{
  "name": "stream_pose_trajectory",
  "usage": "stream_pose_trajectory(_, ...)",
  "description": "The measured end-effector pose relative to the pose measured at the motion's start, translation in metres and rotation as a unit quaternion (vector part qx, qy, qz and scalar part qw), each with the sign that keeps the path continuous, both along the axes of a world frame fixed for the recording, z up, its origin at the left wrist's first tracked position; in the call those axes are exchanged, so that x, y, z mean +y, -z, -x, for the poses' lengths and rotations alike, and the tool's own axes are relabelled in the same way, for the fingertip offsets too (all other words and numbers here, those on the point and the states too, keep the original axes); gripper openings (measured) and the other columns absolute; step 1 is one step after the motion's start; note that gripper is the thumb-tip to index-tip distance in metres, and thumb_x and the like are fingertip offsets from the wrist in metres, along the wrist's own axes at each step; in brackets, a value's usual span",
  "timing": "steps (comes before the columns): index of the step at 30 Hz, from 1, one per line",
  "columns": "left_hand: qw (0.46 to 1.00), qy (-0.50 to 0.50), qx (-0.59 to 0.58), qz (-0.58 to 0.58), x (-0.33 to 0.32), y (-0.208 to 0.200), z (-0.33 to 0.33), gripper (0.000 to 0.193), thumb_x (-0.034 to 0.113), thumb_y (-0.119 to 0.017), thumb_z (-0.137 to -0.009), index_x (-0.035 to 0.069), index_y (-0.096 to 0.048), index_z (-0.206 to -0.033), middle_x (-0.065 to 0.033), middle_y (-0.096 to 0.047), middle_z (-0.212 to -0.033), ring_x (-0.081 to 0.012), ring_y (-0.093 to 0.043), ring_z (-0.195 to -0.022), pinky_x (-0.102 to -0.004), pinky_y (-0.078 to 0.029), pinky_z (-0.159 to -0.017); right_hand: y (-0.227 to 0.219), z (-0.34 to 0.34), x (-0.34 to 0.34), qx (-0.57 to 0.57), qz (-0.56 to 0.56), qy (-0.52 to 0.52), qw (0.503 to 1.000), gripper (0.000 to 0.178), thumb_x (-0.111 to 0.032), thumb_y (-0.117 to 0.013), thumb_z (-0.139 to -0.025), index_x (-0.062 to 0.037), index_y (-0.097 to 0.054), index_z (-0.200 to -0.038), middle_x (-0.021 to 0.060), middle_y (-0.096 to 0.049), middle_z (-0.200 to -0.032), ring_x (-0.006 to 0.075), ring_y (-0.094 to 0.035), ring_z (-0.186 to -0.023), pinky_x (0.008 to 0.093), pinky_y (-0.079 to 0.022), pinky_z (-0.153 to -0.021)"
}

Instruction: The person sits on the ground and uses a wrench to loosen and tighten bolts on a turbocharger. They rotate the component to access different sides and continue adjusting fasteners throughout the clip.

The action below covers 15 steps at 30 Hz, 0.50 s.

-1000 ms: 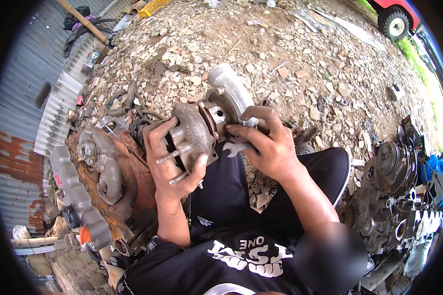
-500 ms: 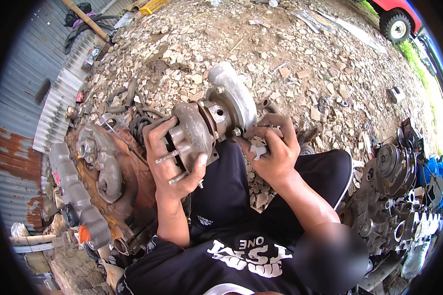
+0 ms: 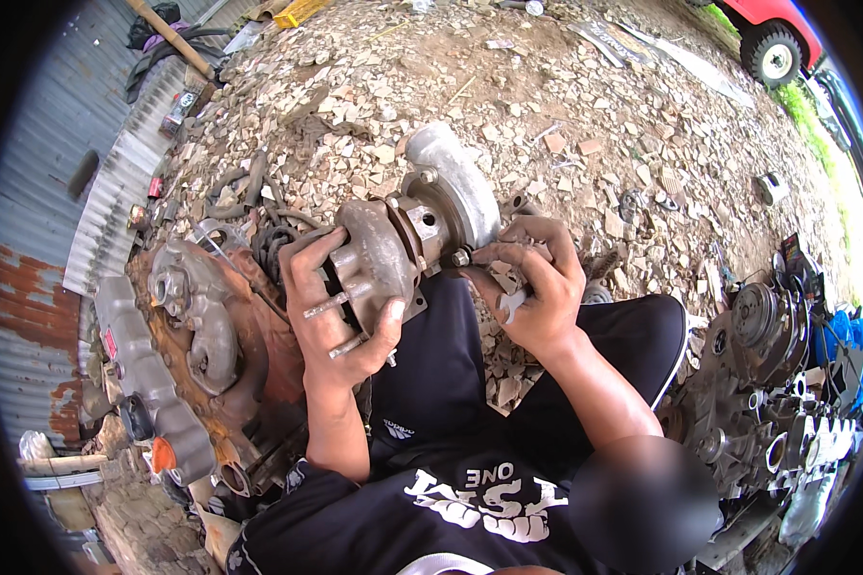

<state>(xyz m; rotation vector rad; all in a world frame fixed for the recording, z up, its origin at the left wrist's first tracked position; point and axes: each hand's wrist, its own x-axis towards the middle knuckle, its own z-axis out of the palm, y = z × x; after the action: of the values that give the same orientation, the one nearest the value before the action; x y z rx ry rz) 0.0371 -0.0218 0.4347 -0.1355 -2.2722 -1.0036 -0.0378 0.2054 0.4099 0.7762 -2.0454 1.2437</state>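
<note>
Stony ground [image 3: 518, 101] showing; left hand [image 3: 326, 340] gripping turbocharger [image 3: 379, 244], right hand [image 3: 547, 297] holding wrench [image 3: 510, 306], fingering bolt [image 3: 461, 257]; housings [image 3: 460, 187] sitting joined, tightness unclear.

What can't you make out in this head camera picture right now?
Head view, all four:
Wrench: much of its shank, covered by the right hand.
Turbocharger: the surface behind the left hand, hidden by its fingers and palm.
Red vehicle: most of its body, cut off by the upper edge.
Blurred dark patch: whatever it covers.
</note>
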Motion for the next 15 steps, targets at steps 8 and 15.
stream_pose_trajectory(8,1.0,0.004,-0.005,-0.006,0.004,0.001,0.0,0.077,0.035,-0.08,-0.072,-0.004,-0.053,-0.132,-0.0208,-0.054,-0.12,-0.0371,-0.054,-0.108,-0.0496,-0.046,-0.095,-0.008,-0.005,0.003,0.011,-0.078,0.011,0.997,0.032,-0.012,-0.088,-0.071,-0.0121,-0.074,-0.1,0.0052,-0.066,-0.116,0.0211,-0.073,-0.079,0.0337,-0.059,-0.063)
stream_pose_trajectory(15,0.999,0.015,-0.003,0.033,0.004,-0.003,0.001,0.077,0.034,-0.08,-0.072,-0.004,-0.052,-0.133,-0.0208,-0.056,-0.12,-0.0363,-0.053,-0.11,-0.0492,-0.046,-0.096,-0.029,0.009,0.026,0.022,-0.152,-0.061,0.986,0.03,-0.01,-0.083,-0.072,-0.0118,-0.073,-0.1,0.0024,-0.066,-0.121,0.0216,-0.073,-0.079,0.0349,-0.059,-0.065)
